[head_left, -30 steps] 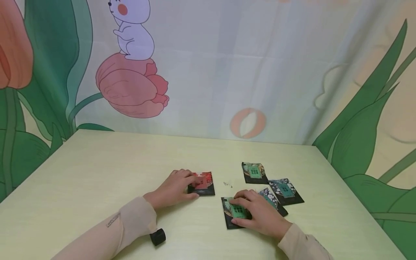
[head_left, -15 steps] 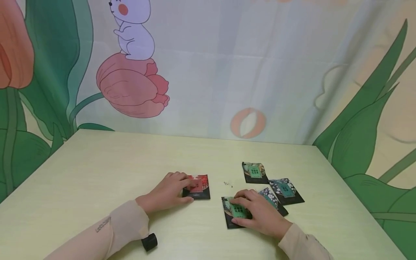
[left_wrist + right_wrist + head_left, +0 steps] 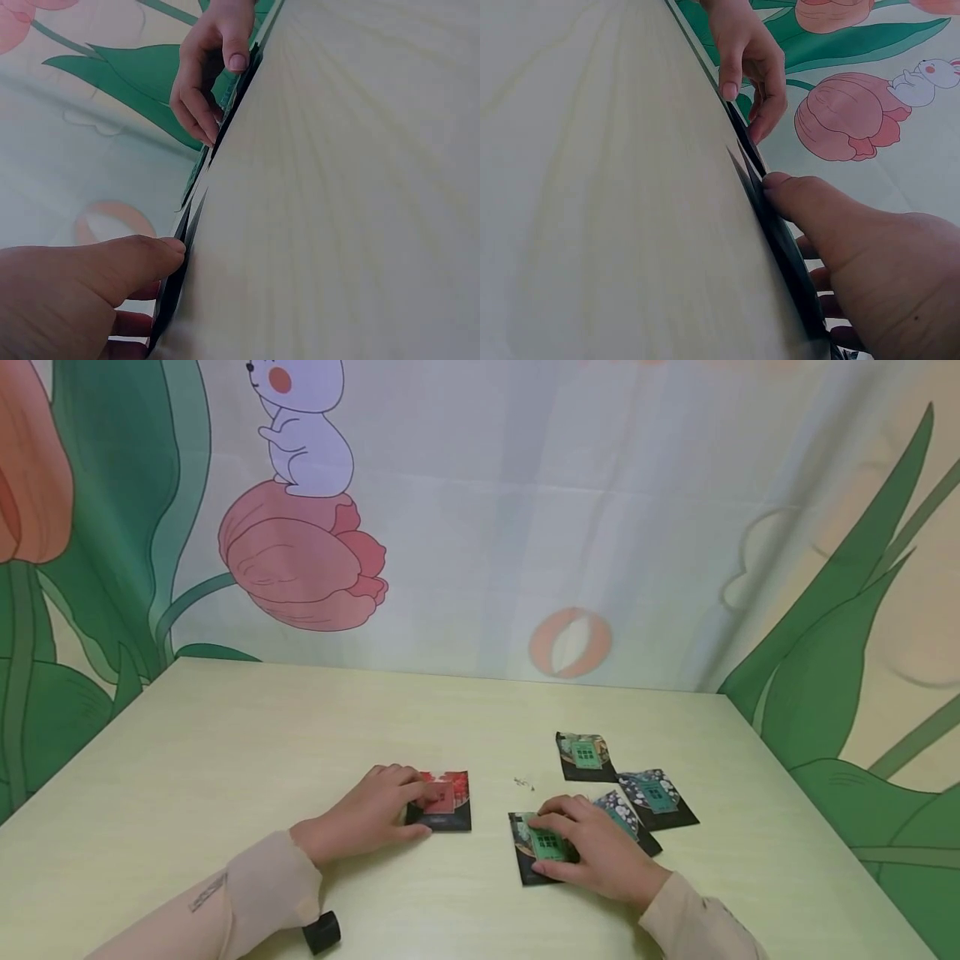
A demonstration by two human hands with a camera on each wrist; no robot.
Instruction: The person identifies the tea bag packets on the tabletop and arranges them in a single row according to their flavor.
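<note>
In the head view, my left hand (image 3: 367, 814) rests on a red and black sachet (image 3: 450, 803), fingertips on its left part and thumb along its near edge. My right hand (image 3: 600, 852) lies over a green-labelled black sachet (image 3: 525, 852), its fingers and thumb touching the top. Both sachets lie flat on the table. From the left wrist, the left thumb (image 3: 146, 259) touches the dark edge of a sachet (image 3: 176, 277), seen nearly edge-on. In the right wrist view, the right thumb (image 3: 802, 199) also touches a dark sachet edge (image 3: 784, 247).
Another green-labelled sachet (image 3: 585, 757) lies farther back. Two blue floral sachets, one (image 3: 660, 797) fully visible and one (image 3: 618, 814) partly under the right hand, lie right. Small dark marks (image 3: 523, 783) are on the table (image 3: 300, 727). A printed curtain (image 3: 465, 527) hangs behind.
My left hand has slid the red sachet left and toward me across the table, away from the other sachets. The right hand and the remaining sachets have stayed put.
</note>
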